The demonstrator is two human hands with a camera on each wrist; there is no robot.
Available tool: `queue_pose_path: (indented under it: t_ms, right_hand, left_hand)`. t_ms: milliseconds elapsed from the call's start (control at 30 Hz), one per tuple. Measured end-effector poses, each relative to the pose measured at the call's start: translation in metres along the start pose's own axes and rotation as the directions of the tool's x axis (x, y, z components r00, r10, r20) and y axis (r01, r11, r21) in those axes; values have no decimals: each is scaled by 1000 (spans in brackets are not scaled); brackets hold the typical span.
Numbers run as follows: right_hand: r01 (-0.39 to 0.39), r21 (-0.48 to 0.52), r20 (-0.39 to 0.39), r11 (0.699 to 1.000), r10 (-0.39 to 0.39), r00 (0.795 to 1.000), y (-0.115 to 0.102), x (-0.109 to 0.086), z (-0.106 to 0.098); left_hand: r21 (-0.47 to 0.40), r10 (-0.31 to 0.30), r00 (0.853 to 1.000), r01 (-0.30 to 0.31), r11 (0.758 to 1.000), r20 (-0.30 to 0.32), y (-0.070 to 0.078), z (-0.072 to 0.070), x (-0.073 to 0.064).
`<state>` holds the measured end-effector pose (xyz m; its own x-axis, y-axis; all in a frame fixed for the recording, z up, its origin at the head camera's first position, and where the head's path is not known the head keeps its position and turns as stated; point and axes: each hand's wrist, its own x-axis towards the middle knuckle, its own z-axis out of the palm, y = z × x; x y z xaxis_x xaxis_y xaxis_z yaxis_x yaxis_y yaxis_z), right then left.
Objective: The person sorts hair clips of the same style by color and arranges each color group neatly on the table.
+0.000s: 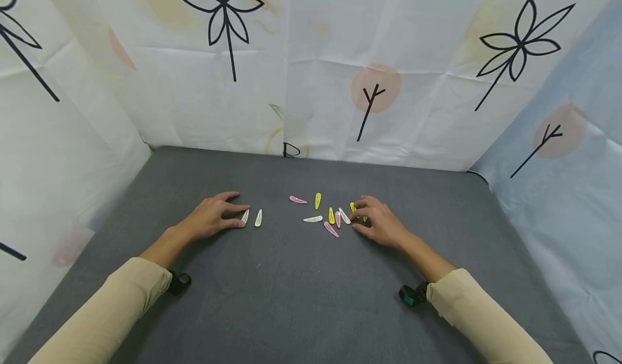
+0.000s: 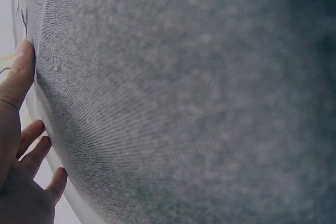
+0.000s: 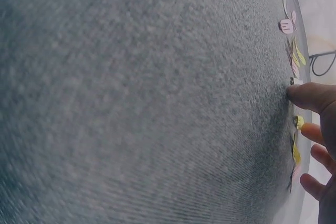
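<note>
My left hand [image 1: 212, 216] rests at the table's left side. The tips of its thumb and a straight finger touch opposite ends of a white hair clip [image 1: 245, 216]. Just right of that, a second white hair clip [image 1: 258, 218] lies nearly parallel. My right hand [image 1: 381, 222] is low over the right edge of a loose group of clips, thumb and fingertips apart at the lower end of another white hair clip [image 1: 344, 216]. A yellow hair clip [image 1: 353, 207] shows partly beside its fingers. In the right wrist view, the thumb [image 3: 307, 96] reaches that group.
Left of the right hand lie pink hair clips [image 1: 331, 229], yellow hair clips [image 1: 318, 201] and a white hair clip [image 1: 313, 219]. A grey cloth covers the table [image 1: 286, 294]. Patterned white curtains [image 1: 320, 83] stand behind and at both sides.
</note>
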<state>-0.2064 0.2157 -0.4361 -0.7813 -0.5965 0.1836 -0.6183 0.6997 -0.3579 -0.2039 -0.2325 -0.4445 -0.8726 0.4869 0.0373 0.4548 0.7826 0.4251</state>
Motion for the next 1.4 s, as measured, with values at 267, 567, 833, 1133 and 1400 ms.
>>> queue_pose_path:
  t_ms: [267, 567, 833, 1133, 1400]
  right_hand:
    - [-13, 16, -2, 1000, 13, 1000, -4, 3, 2]
    - [-29, 79, 11, 996, 29, 1000, 5, 13, 4]
    - [-77, 92, 28, 993, 75, 997, 13, 18, 6]
    - [-113, 109, 30, 988, 110, 993, 12, 19, 6]
    - [-102, 118, 109, 988, 89, 990, 16, 25, 1]
  left_hand:
    - [2, -12, 1000, 12, 1000, 14, -1, 0, 0]
    - [6, -18, 1000, 18, 1000, 18, -1, 0, 0]
    - [7, -20, 1000, 20, 1000, 16, -1, -1, 1]
    - [11, -20, 1000, 20, 1000, 11, 1, -2, 1]
    - [8, -24, 1000, 24, 1000, 14, 0, -1, 1]
